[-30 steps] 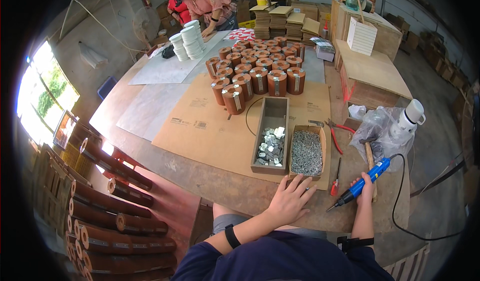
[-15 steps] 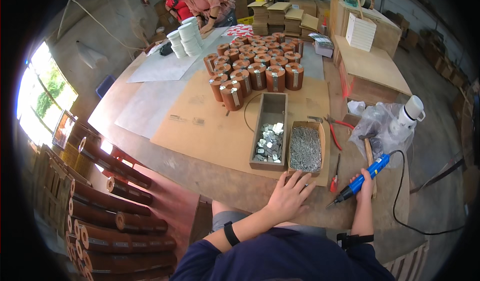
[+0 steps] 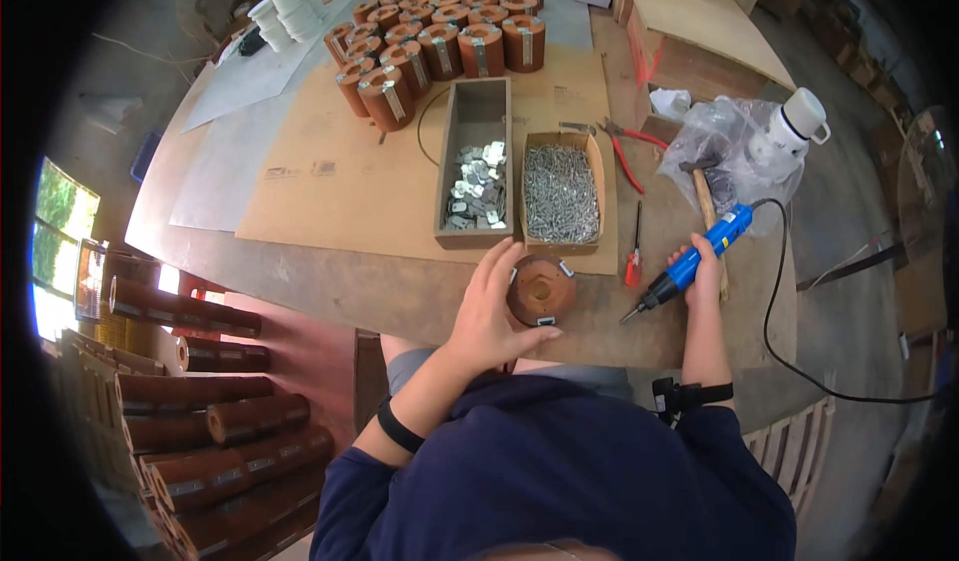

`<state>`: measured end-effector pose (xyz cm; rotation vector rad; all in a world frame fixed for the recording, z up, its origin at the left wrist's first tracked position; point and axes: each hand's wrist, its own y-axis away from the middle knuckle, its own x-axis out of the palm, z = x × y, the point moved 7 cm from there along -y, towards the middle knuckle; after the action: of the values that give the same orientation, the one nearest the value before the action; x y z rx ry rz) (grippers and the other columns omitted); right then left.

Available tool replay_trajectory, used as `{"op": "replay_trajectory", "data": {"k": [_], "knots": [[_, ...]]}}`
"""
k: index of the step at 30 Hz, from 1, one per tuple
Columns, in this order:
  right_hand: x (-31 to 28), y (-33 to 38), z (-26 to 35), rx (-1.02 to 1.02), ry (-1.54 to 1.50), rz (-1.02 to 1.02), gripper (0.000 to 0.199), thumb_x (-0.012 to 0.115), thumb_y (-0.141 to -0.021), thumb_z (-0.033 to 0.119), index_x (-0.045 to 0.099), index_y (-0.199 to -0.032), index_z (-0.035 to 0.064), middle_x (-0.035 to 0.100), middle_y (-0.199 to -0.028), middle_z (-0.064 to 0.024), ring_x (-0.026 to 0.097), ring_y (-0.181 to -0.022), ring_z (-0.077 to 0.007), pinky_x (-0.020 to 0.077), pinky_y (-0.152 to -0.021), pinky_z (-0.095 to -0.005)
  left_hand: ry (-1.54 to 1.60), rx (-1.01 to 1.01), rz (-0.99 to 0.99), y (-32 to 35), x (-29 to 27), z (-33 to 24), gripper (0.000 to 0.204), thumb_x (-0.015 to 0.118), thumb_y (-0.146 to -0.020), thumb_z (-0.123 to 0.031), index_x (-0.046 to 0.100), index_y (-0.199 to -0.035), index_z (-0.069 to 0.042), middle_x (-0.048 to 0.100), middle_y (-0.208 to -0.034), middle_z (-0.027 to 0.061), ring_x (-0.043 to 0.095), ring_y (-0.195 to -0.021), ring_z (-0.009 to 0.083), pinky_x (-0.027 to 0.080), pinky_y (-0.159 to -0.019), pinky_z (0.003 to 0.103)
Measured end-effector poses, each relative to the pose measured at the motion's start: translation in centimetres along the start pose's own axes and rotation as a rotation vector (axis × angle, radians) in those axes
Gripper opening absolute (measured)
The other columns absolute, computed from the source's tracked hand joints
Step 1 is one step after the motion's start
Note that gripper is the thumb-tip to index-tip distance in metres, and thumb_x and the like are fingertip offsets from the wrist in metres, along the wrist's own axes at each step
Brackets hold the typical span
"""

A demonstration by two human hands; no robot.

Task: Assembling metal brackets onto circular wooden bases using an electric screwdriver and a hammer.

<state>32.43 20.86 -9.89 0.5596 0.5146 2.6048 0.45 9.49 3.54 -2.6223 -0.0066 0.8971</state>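
A brown cylinder [image 3: 540, 283] with a hole in its end and small metal tabs on its rim stands at the table's near edge. Curved around its left side is my left hand [image 3: 486, 313], thumb in front and fingers behind. My right hand [image 3: 705, 269] grips a blue electric screwdriver [image 3: 696, 259], its bit pointing down-left toward the tabletop, apart from the cylinder. Beyond my left hand are a grey wooden box [image 3: 477, 111] with small metal plates [image 3: 478, 186] and a cardboard box [image 3: 597, 231] full of screws [image 3: 561, 193].
Several finished-looking brown cylinders [image 3: 440, 51] stand farther back. Right of the screws lie red-handled pliers [image 3: 629, 161], a red screwdriver [image 3: 633, 261] and a hammer [image 3: 705, 196], beside a plastic bag and white bottle [image 3: 796, 126]. A black cord [image 3: 767, 311] trails right. Long brown tubes [image 3: 220, 411] are stacked lower left.
The view has tipped downward. My left hand has gone from lying spread near the boxes to cupping a brown cylinder that did not show before. My right hand still holds the electric screwdriver.
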Motion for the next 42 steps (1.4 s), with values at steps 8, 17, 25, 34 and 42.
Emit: {"op": "replay_trajectory", "data": {"k": [8, 17, 25, 34, 42], "knots": [[0.1, 0.2, 0.1, 0.017, -0.043, -0.033, 0.025, 0.065, -0.071, 0.019, 0.049, -0.084, 0.0033, 0.053, -0.069, -0.0094, 0.055, -0.058, -0.0233, 0.0494, -0.057, -0.0382, 0.23, -0.253, -0.002, 2.1, 2.5, 2.8, 0.099, 0.082, -0.054, -0.021, 0.022, -0.13, 0.001, 0.041, -0.121, 0.0195, 0.042, -0.114, 0.0286, 0.036, -0.094, 0.036], [0.0, 0.2, 0.0, 0.004, -0.038, -0.02, 0.028, 0.065, -0.071, 0.02, 0.049, -0.086, 0.0022, 0.053, -0.07, -0.0099, 0.056, -0.06, -0.0239, 0.0496, -0.058, -0.0388, 0.21, -0.213, -0.001, 2.2, 2.5, 3.2, 0.094, 0.081, -0.055, -0.019, 0.025, -0.128, 0.002, 0.044, -0.118, 0.0192, 0.045, -0.111, 0.0276, 0.038, -0.093, 0.036], [0.2, 0.5, 0.2, 0.007, -0.026, -0.037, 0.028, 0.065, -0.071, 0.02, 0.049, -0.086, 0.0024, 0.053, -0.07, -0.0098, 0.056, -0.06, -0.0237, 0.0497, -0.059, -0.0389, 0.12, -0.17, 0.006, 2.4, 2.4, 3.3, 0.094, 0.08, -0.054, -0.022, 0.025, -0.128, 0.001, 0.042, -0.119, 0.02, 0.044, -0.11, 0.0334, 0.04, -0.089, 0.036], [0.0, 0.2, 0.0, 0.006, -0.029, -0.025, 0.025, 0.065, -0.071, 0.02, 0.049, -0.083, 0.0041, 0.053, -0.07, -0.0091, 0.055, -0.062, -0.0227, 0.0499, -0.061, -0.0388, -0.077, -0.052, -0.021, 2.3, 0.7, 1.3, 0.089, 0.078, -0.053, -0.026, 0.033, -0.126, -0.003, 0.04, -0.121, 0.0191, 0.046, -0.106, 0.034, 0.041, -0.087, 0.038], [0.4, 0.6, 0.3, 0.004, -0.016, -0.025, 0.027, 0.065, -0.071, 0.021, 0.049, -0.086, 0.0047, 0.052, -0.072, -0.0093, 0.054, -0.065, -0.0227, 0.0497, -0.061, -0.0389, -0.374, 0.065, 0.027, 2.8, -0.2, 0.0, 0.077, 0.074, -0.058, -0.032, 0.04, -0.121, -0.004, 0.038, -0.124, 0.0187, 0.045, -0.107, 0.0338, 0.04, -0.085, 0.04]]}}
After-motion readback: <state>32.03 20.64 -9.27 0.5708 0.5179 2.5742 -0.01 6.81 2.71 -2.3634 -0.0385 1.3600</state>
